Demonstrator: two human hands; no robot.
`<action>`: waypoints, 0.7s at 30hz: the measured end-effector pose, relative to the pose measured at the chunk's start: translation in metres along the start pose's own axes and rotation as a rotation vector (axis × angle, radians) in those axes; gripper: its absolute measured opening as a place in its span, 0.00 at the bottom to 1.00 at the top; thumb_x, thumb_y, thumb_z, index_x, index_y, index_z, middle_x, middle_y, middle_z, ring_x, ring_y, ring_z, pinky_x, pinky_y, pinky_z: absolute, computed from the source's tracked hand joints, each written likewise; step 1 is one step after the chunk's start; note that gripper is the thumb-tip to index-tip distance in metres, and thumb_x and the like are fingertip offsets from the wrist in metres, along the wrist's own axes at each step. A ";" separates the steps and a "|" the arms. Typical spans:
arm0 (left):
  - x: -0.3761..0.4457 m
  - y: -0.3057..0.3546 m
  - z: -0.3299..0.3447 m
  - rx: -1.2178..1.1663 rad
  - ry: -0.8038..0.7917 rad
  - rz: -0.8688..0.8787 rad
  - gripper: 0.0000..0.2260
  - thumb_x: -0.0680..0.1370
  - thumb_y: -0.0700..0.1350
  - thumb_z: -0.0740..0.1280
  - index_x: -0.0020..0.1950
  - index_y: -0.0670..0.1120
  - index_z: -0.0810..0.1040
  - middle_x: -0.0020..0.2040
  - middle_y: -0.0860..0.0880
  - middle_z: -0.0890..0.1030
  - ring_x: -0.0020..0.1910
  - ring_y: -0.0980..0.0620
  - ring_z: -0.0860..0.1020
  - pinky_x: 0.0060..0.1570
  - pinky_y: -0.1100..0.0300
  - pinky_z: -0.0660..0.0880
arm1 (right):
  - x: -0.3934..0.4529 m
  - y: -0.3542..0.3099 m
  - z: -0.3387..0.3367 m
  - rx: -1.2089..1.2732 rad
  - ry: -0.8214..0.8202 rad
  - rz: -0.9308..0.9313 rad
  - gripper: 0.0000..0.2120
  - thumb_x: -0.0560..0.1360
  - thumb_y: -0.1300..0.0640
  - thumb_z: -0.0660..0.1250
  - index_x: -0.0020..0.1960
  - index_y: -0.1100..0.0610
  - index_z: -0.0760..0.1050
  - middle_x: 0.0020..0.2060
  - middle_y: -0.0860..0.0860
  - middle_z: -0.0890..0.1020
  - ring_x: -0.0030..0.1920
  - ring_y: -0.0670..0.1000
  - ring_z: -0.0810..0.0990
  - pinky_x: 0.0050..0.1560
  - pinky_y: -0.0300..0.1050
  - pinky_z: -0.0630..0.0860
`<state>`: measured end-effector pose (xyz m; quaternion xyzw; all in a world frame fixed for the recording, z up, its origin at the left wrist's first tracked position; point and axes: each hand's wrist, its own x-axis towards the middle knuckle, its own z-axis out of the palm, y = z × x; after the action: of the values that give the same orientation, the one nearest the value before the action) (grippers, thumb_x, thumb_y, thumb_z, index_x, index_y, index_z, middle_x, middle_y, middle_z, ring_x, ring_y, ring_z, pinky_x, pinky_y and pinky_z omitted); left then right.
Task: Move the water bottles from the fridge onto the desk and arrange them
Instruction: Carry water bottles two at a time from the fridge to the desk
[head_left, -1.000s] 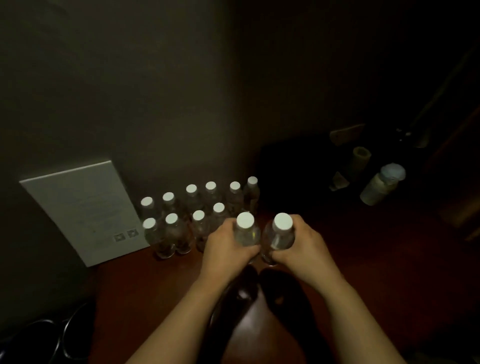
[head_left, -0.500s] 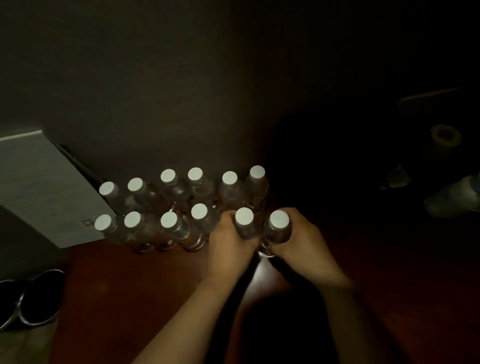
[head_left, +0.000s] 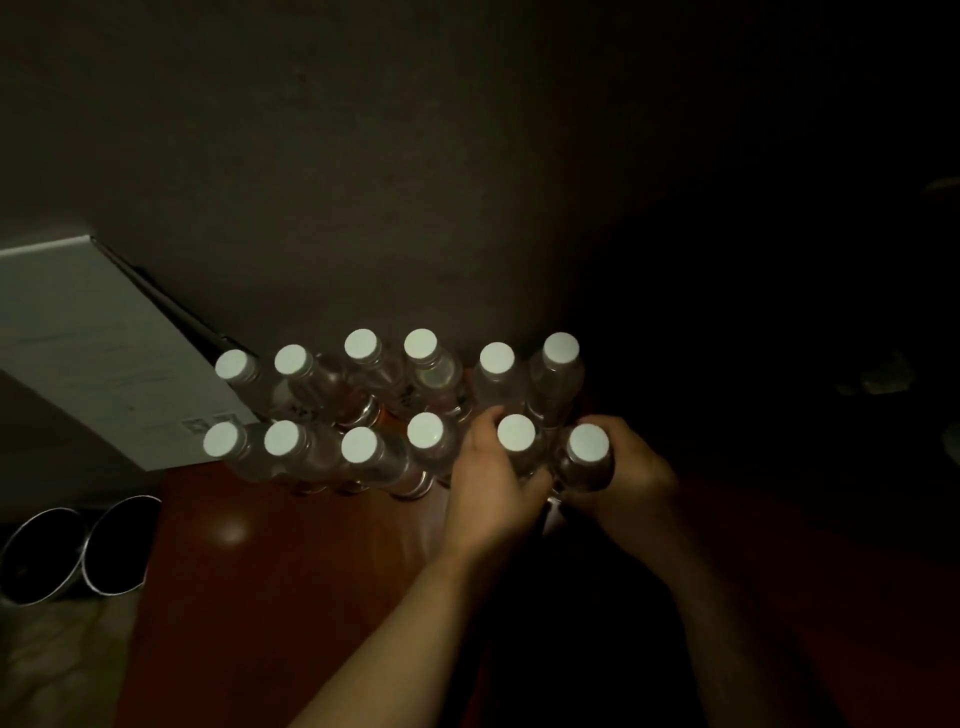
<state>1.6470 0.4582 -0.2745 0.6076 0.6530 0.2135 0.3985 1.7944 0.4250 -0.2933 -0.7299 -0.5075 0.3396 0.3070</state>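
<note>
Reddish desk, dim. White card propped far left. Two rows of upright capped bottles along far wall. Left hand curled round fifth near-row bottle; right hand wrapped round sixth bottle, rightmost, just beside it.

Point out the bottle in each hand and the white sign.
left-hand bottle (head_left: 516, 433), head view, white cap.
right-hand bottle (head_left: 588, 442), head view, white cap.
white sign (head_left: 98, 353), head view, its face.
</note>
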 end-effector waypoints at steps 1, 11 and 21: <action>-0.001 0.002 -0.002 0.007 0.003 0.011 0.32 0.71 0.51 0.76 0.72 0.50 0.67 0.65 0.51 0.77 0.63 0.54 0.75 0.64 0.56 0.73 | 0.001 -0.002 -0.002 0.014 -0.028 0.026 0.27 0.60 0.58 0.80 0.57 0.46 0.76 0.51 0.43 0.81 0.52 0.44 0.80 0.51 0.40 0.77; -0.022 0.030 -0.045 0.207 -0.040 0.208 0.36 0.72 0.48 0.74 0.76 0.47 0.63 0.70 0.47 0.71 0.69 0.51 0.69 0.65 0.64 0.65 | -0.012 -0.062 -0.037 -0.099 -0.154 0.047 0.40 0.63 0.54 0.80 0.71 0.42 0.66 0.64 0.43 0.76 0.61 0.44 0.75 0.52 0.34 0.68; -0.091 0.043 -0.144 0.478 0.042 0.345 0.27 0.73 0.59 0.69 0.69 0.51 0.71 0.64 0.49 0.74 0.64 0.47 0.73 0.60 0.51 0.74 | -0.082 -0.178 -0.060 -0.465 -0.086 -0.209 0.36 0.66 0.50 0.77 0.72 0.47 0.68 0.66 0.47 0.74 0.64 0.49 0.74 0.58 0.36 0.67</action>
<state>1.5564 0.4071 -0.1323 0.7818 0.5799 0.1308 0.1881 1.7273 0.3933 -0.1020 -0.7094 -0.6573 0.2110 0.1423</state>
